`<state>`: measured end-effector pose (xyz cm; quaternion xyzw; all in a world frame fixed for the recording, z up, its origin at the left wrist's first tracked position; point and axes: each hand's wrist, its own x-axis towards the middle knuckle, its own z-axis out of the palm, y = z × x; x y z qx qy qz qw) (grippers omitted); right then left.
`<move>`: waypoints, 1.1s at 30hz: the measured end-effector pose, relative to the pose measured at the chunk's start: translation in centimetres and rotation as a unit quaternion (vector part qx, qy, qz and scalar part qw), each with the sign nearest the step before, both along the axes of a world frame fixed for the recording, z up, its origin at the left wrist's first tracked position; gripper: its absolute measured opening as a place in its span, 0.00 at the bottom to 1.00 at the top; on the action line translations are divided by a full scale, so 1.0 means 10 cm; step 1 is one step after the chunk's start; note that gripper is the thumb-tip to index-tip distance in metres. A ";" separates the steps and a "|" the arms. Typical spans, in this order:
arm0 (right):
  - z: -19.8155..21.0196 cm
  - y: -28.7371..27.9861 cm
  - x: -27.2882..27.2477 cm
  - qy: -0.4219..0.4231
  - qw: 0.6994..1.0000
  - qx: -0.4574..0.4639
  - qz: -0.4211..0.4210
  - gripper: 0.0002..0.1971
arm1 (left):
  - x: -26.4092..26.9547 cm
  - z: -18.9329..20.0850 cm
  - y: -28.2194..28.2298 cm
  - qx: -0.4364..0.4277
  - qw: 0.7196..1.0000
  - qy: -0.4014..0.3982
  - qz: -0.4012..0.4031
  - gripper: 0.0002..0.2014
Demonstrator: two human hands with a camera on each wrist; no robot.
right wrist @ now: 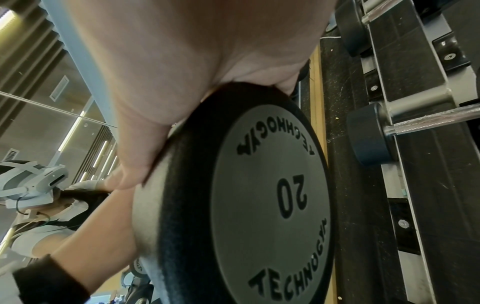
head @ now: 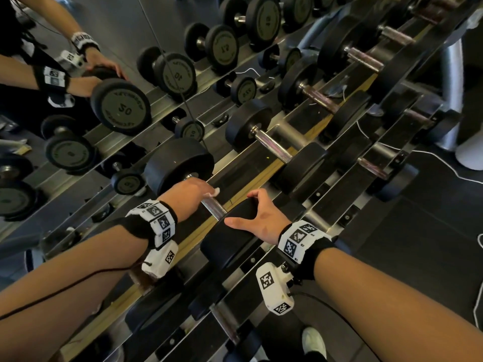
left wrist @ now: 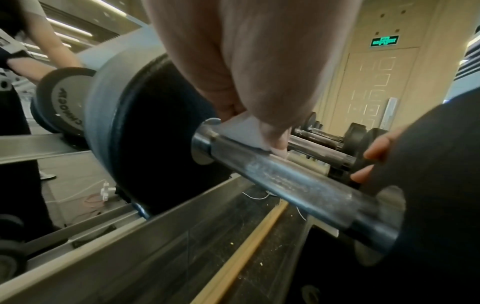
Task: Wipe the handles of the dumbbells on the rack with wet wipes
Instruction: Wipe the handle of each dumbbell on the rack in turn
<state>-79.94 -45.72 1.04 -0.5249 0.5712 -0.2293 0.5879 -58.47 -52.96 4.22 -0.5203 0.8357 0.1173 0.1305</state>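
A black dumbbell marked 20 lies across the top tier of the rack [head: 264, 169]. Its far head [head: 180, 163] points toward the mirror and its near head [head: 230, 241] toward me. My left hand [head: 205, 191] grips the chrome handle [head: 213, 208] close to the far head, with a white wet wipe [head: 214, 191] pinched against the bar. The left wrist view shows the wipe [left wrist: 242, 130] under the fingers of that hand [left wrist: 262, 115], and the rest of the handle [left wrist: 298, 185] bare. My right hand [head: 257, 215] clasps the near head [right wrist: 259, 195], thumb and fingers curled over its rim.
More dumbbells [head: 274, 145] lie along the top tier to the right, and others sit on the lower tier [head: 373, 165]. A mirror [head: 117, 105] behind the rack reflects the dumbbells and my arms. A white cable [head: 444, 165] trails on the dark floor. My shoe [head: 313, 339] shows below.
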 end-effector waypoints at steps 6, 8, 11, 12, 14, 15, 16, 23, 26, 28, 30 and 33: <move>-0.01 0.00 0.00 0.006 1.000 -0.002 0.001 0.48 | -0.12 -0.09 0.34 0.003 0.998 0.052 -0.042 0.20; 0.01 0.00 0.00 0.008 1.000 0.000 0.002 0.47 | -0.10 -0.10 0.37 0.024 0.997 0.023 -0.063 0.25; 0.03 0.00 -0.01 0.004 1.000 0.004 0.003 0.50 | 0.06 -0.08 0.21 0.015 0.999 0.029 -0.036 0.25; 0.04 0.00 0.00 0.001 1.000 0.005 0.005 0.49 | 0.13 -0.07 0.17 -0.015 0.999 0.046 -0.006 0.24; 0.04 0.00 -0.01 -0.001 1.000 0.003 0.005 0.47 | 0.21 -0.11 0.07 -0.074 0.996 0.049 0.031 0.24; 0.03 0.00 -0.02 0.001 1.000 0.000 0.004 0.45 | 0.19 -0.13 0.05 -0.085 0.995 0.029 0.037 0.25; 0.02 -0.01 -0.02 0.007 1.000 -0.002 0.004 0.45 | 0.15 -0.15 0.05 -0.081 0.996 0.004 0.029 0.27; 0.00 -0.01 0.00 0.024 1.000 -0.018 0.005 0.44 | 0.12 -0.27 0.31 -0.024 0.999 0.041 -0.025 0.27; 0.01 -0.02 0.00 0.018 1.000 -0.017 0.010 0.43 | 0.25 -0.27 0.17 -0.065 0.998 0.012 0.012 0.29; 0.01 -0.02 -0.01 0.019 1.000 -0.020 0.012 0.42 | 0.26 -0.27 0.17 -0.070 0.995 -0.066 -0.033 0.33; 0.00 -0.03 -0.01 0.021 0.999 -0.023 0.015 0.40 | 0.25 -0.32 0.26 -0.075 0.995 -0.039 -0.058 0.33; -0.01 -0.03 -0.01 0.015 1.000 -0.018 0.014 0.38 | 0.12 -0.33 0.43 -0.045 0.981 0.174 -0.067 0.26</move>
